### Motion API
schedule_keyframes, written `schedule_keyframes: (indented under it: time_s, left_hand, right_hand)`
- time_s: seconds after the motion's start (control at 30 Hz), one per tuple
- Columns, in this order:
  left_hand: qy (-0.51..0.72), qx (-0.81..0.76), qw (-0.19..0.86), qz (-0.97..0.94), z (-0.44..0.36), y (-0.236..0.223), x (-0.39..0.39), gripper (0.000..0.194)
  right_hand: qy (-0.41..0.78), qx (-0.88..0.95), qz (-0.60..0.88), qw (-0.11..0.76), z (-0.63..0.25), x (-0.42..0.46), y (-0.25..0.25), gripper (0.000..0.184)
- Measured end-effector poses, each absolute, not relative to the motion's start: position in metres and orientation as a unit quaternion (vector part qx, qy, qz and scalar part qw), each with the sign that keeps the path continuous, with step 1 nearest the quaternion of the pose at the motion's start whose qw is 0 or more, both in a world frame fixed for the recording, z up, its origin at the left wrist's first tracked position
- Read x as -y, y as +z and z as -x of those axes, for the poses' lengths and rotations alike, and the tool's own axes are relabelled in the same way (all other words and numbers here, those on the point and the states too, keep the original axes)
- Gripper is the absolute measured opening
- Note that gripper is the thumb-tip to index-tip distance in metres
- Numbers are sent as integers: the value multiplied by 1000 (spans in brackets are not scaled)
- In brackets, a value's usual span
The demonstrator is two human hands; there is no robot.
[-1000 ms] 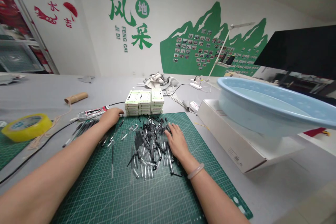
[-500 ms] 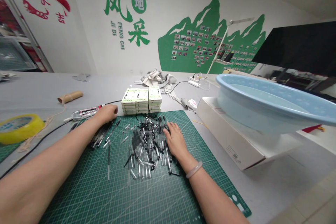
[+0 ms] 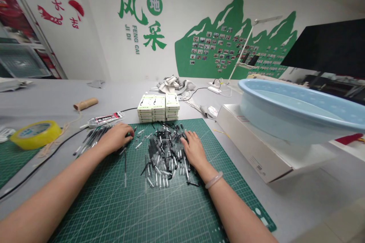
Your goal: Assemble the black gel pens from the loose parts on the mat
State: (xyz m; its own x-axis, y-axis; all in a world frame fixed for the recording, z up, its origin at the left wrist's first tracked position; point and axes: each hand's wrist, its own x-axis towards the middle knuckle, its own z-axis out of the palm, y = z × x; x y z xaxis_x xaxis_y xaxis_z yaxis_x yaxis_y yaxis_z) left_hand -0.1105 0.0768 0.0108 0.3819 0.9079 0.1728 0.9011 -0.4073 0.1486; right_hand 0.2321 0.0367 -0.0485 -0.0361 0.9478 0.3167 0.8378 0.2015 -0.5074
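Note:
On the green cutting mat [image 3: 182,212] lies a heap of pen parts [image 3: 164,155]: clear barrels, black caps and thin dark refills. My right hand [image 3: 195,148] rests flat along the heap's right edge, fingers stretched forward. Left of the heap, my left hand [image 3: 118,136] is curled palm down over dark pens at the mat's far left edge. Its fingertips are mostly hidden, so what they grip cannot be made out. More pens [image 3: 92,138] lie side by side beyond my left forearm. One thin refill [image 3: 125,171] lies apart, nearer to me.
Stacked small white-green boxes [image 3: 158,108] stand behind the heap. A glue tube [image 3: 105,119], yellow tape roll [image 3: 37,134] and black cable lie at left. At right, a blue basin [image 3: 279,117] sits on a white carton [image 3: 251,148]. Crumpled cloth [image 3: 173,84] lies at the back.
My left hand has drawn back towards me and lies lower over the pens beside the heap. My right hand stays at the heap's edge. The view has shifted slightly left.

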Motion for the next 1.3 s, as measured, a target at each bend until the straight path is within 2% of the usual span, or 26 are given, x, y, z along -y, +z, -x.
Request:
schedule_keyframes:
  time_s: [0.13, 0.3, 0.5, 0.6, 0.77, 0.93, 1.2, 1.3]
  left_hand:
    - [103, -553, -21, -826, 122, 3, -64, 21]
    - [106, -574, -16, -812, 123, 1, -53, 28]
    - [155, -588, 4, -794, 107, 5, -37, 30]
    - [174, -588, 3, -790, 97, 5, -29, 30]
    - [192, -578, 6, -793, 86, 0, -20, 28]
    - [213, -593, 4, -777, 91, -3, -16, 26]
    - [216, -603, 0, -768, 86, 0, -14, 28]
    - [206, -613, 6, -762, 91, 3, -14, 29]
  right_hand:
    - [95, 715, 622, 304, -232, -37, -51, 56]
    - [89, 710, 612, 338, -234, -35, -49, 53]
    - [36, 736, 545, 399, -225, -18, -20, 34]
    - [54, 773, 529, 347, -210, -9, -3, 23]
    - [104, 773, 581, 233, -180, 1, 7, 8]
    - [51, 766, 613, 189, -161, 19, 4, 21]
    - [70, 741, 656, 125, -152, 28, 10, 23]
    - [74, 731, 666, 125, -154, 31, 13, 25]
